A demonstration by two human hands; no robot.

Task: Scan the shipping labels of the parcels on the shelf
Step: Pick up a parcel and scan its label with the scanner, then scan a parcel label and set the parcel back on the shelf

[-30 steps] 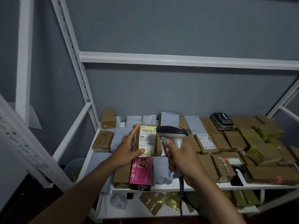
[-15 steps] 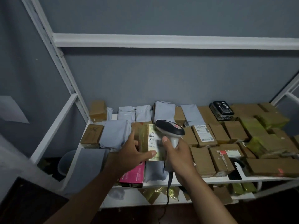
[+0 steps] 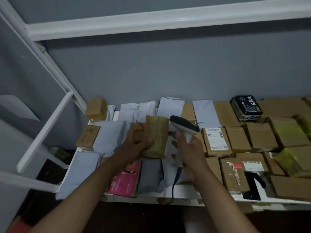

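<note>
1. Turned over since a second ago, the brown parcel (image 3: 157, 137) now shows a plain taped face; its label no longer shows, likely scanned
2. Left hand (image 3: 139, 142) curls round that parcel's left edge, holding it above the near-left shelf (image 3: 185, 190), probably to set it back
3. Right hand (image 3: 190, 152) grips the scanner (image 3: 184, 127) handle, head aimed left at the parcel
4. Further right, a labelled box (image 3: 216, 140) lies face up, easy to read next
</note>
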